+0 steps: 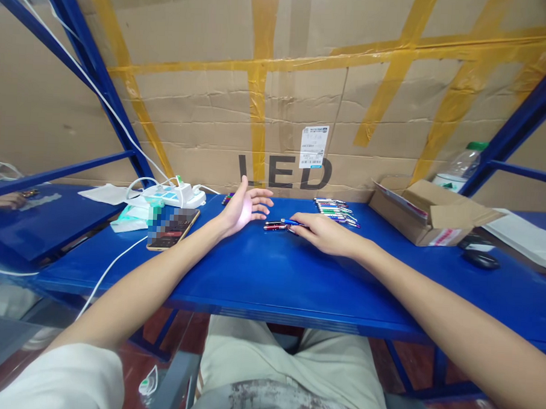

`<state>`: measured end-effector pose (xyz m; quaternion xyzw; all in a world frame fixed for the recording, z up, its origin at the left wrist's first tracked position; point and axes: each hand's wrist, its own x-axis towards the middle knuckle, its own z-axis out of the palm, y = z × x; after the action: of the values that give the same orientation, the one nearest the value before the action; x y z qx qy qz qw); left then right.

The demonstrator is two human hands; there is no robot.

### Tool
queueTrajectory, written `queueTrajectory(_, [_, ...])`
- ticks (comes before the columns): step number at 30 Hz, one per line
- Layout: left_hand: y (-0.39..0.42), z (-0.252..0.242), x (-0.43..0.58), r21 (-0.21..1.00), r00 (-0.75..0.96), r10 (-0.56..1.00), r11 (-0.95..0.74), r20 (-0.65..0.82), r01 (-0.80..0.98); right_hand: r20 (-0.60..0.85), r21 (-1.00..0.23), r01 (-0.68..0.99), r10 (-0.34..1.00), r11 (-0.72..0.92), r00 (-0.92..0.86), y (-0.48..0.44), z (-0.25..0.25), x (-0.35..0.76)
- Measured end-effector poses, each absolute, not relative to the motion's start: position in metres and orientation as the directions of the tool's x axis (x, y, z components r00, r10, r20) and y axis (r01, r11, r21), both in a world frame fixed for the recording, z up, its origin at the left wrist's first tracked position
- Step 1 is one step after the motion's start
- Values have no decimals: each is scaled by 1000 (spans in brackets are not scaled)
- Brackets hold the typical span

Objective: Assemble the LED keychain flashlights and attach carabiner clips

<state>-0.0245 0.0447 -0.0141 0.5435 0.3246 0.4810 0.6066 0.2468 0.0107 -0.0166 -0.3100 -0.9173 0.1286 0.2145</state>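
My left hand (240, 212) stands on edge over the blue table, fingers spread and palm turned to the right. A bright patch of light falls on its palm. My right hand (321, 232) is closed on a few pens whose ends point left, a blue pen (289, 222) and a red pen (275, 227) among them. The exact number in its fingers is hidden. Just behind that hand lies a row of several colourful pens (331, 210) with metal clips. More pens (228, 198) show partly behind my left hand.
Left on the table (252, 276) are a phone (175, 229), a white power strip (174, 194) with cables and a green-white packet (134, 215). At right are an open carton (429, 214), a black mouse (480, 259) and a bottle (462, 164). Cardboard (204, 117) walls the back.
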Motion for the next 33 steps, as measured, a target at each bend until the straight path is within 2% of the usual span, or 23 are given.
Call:
queueTrajectory(11, [44, -13, -24, 972, 331, 936, -43, 120, -230, 333, -382, 473, 595, 794, -731, 8, -14, 247])
queueTrajectory(33, [45, -14, -24, 973, 329, 936, -49, 123, -225, 303, -356, 524, 626, 774, -719, 11, -16, 247])
